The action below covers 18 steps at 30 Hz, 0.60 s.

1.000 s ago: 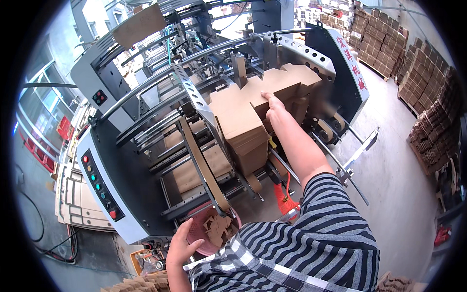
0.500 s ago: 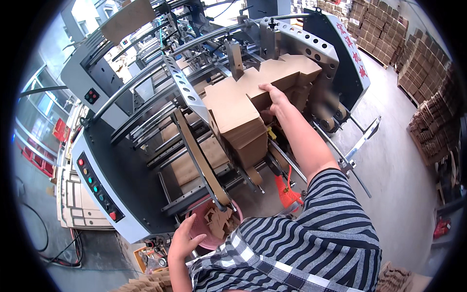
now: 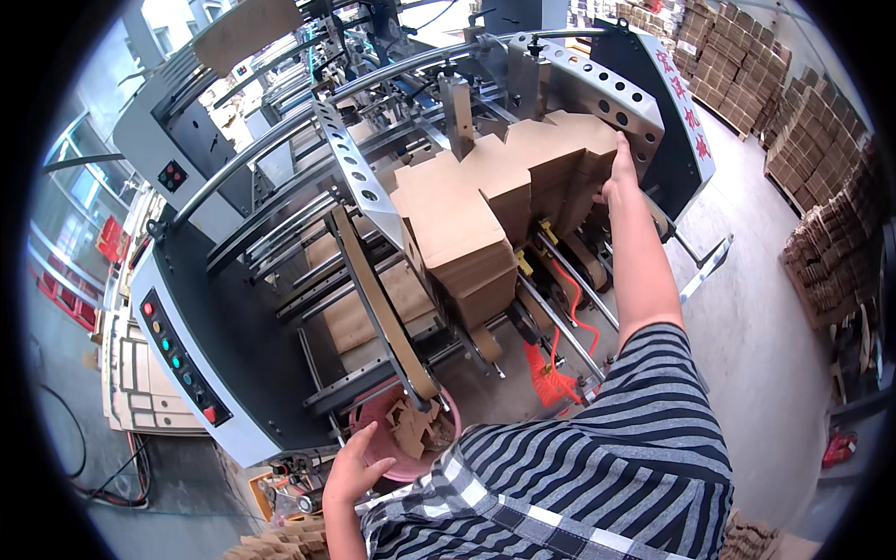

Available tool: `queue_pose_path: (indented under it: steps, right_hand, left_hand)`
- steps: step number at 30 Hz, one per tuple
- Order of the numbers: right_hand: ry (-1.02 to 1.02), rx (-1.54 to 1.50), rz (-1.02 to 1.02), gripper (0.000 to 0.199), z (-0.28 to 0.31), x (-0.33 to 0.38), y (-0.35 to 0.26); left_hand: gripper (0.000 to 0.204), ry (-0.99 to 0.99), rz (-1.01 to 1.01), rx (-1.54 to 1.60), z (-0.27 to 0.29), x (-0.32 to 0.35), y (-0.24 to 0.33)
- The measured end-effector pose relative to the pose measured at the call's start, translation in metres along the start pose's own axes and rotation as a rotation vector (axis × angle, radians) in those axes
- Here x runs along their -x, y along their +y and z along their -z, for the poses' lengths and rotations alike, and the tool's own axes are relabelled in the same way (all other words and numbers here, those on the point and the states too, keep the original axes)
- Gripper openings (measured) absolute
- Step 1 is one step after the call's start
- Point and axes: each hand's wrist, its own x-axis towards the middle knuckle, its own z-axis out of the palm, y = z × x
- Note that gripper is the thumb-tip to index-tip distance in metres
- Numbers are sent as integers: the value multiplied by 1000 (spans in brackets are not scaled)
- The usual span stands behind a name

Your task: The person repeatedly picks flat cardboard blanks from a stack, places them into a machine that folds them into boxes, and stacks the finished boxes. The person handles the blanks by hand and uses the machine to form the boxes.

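Note:
A tall stack of flat brown cardboard box blanks with notched edges sits in the feed end of a large machine. My right hand rests at the stack's right end, its fingers stretched along the edge of the blanks, holding none of them. Low on the left, my left hand hangs with thumb and fingers apart and nothing in it. Close beside it stands a pink bucket containing cardboard scraps.
Perforated metal side plates flank the stack. A belt arm and metal rods stick out towards me. A coiled orange hose hangs below. Left is a button panel; bundled cardboard stands on pallets at the right.
My right hand has moved right and away from me, from the stack's middle notch to its right end, uncovering the front of the stack. My left hand has hardly moved.

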Motion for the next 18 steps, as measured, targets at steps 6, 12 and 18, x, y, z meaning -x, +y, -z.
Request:
queue_pose_path:
  steps: [6, 12, 18]
  right_hand:
    - [59, -66, 66, 91, -43, -7, -27]
    - [-111, 87, -238, 86, -7, -14, -16]
    - [138, 96, -101, 90, -51, 5, -24]
  left_hand:
    - [74, -8, 31, 8, 0, -6, 9]
    - [72, 5, 9, 10, -4, -14, 4]
    - [71, -29, 41, 7, -7, -16, 8]
